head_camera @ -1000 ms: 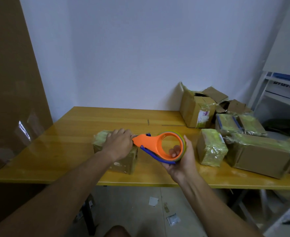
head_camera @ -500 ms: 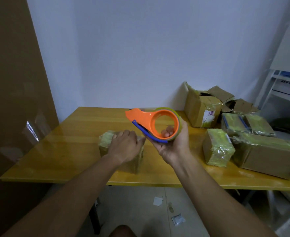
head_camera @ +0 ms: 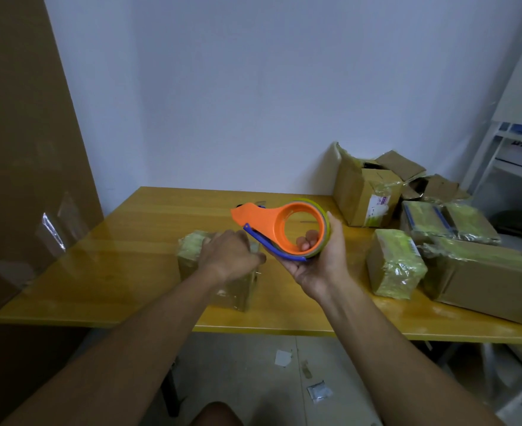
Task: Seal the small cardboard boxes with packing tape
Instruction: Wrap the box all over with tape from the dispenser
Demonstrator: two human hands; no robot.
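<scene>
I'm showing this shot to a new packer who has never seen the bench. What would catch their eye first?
First the bright orange tape dispenser, held up above the yellow table in the right hand. Next the left hand, resting on a small taped box near the table's front edge. Then the heap of cardboard boxes at the right end.
</scene>
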